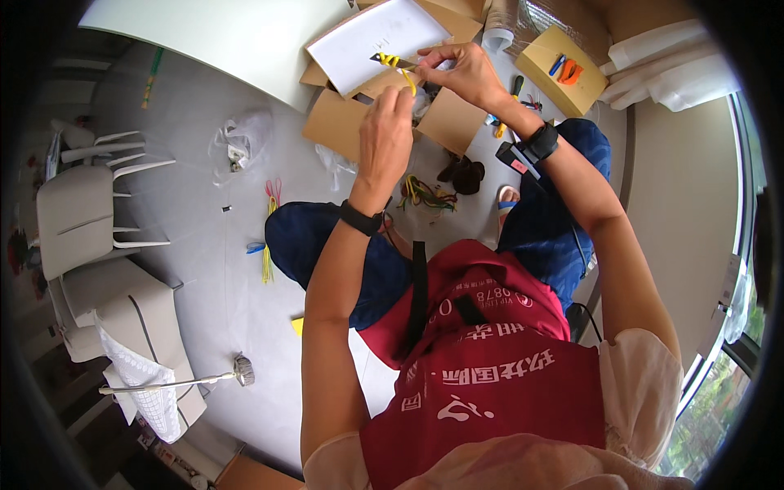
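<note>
My right hand (467, 75) is raised over the open cardboard box, its fingers pinching a thin rod-like piece with a dark tip. A yellow cord (390, 60) is wound around that piece near the tip, and a length of it hangs down toward my left hand (388, 131). The left fingers are closed at the end of this length; the exact grip is partly hidden behind them. Beneath both hands lies the brown cardboard box (333, 122) with its flaps spread. A white box lid (359, 49) leans at its far side.
Coloured cords (426, 194) lie in a bundle between my legs, near a dark brown object (467, 175). At right, a yellow-brown box (563, 69) carries an orange item and blue pens. Clear plastic bags (238, 147), chairs (75, 220) and a floor lamp (244, 370) stand or lie left.
</note>
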The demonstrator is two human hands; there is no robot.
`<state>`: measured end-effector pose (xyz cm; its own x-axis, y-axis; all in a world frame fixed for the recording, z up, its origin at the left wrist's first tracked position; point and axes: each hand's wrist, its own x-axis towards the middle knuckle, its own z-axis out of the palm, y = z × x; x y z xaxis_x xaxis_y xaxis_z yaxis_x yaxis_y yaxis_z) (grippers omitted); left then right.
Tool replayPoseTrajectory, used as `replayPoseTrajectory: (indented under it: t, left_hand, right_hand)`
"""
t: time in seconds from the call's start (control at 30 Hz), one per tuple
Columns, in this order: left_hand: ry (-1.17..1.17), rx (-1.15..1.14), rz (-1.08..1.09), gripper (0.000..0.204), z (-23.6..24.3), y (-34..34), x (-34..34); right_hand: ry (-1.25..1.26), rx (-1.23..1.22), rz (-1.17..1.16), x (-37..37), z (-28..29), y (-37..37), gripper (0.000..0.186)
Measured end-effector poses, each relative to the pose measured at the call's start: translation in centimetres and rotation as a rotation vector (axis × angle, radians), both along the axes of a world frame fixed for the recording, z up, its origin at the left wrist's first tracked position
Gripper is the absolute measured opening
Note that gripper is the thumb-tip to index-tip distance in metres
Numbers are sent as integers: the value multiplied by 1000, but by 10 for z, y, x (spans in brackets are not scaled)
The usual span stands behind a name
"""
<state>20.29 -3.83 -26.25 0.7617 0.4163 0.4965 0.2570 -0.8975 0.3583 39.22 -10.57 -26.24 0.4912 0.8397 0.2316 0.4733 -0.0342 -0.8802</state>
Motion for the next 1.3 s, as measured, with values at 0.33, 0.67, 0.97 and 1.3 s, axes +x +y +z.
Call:
replayPoseTrajectory:
  t: [0.33, 0.67, 0.97, 1.3]
  left_hand:
    - [-40, -327, -200, 11, 22, 62, -17]
    - [-92, -880, -210, 17, -17, 56, -5]
    - [-53, -52, -216, 15, 2, 6, -5]
    - [-168, -699, -381, 13, 15, 62, -13]
  right_hand:
    - [-554, 55, 483, -13, 3, -7, 8]
    - [-83, 173, 394, 5, 14, -5, 8]
    - [-680, 12, 255, 0, 16, -13, 4]
    - [-331, 39, 660, -15, 10, -14, 14]
